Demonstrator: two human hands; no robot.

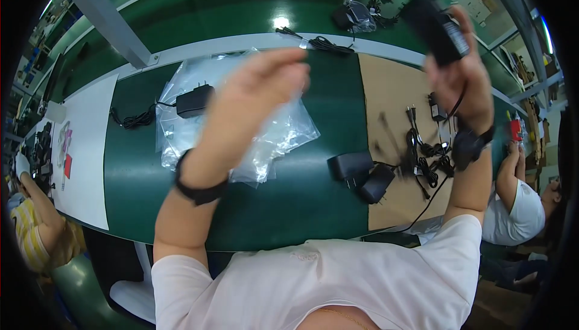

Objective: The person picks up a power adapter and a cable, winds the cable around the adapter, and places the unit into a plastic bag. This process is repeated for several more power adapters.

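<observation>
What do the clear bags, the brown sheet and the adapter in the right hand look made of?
Clear bags: thin plastic film, glossy; see-through, with crinkled bright highlights.
Brown sheet: probably cardboard; flat, tan, matte.
Adapter in the right hand: likely hard plastic; black and box-shaped, but motion blur leaves its finish open.

The left hand (265,82) points inward, blurred, while the right hand (469,88) grips, raised

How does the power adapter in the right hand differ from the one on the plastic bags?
The raised adapter is in the right hand; the resting adapter lies on the plastic bags. The raised one shows a pale label; the resting one's visible side looks plain. Both are black.
</observation>
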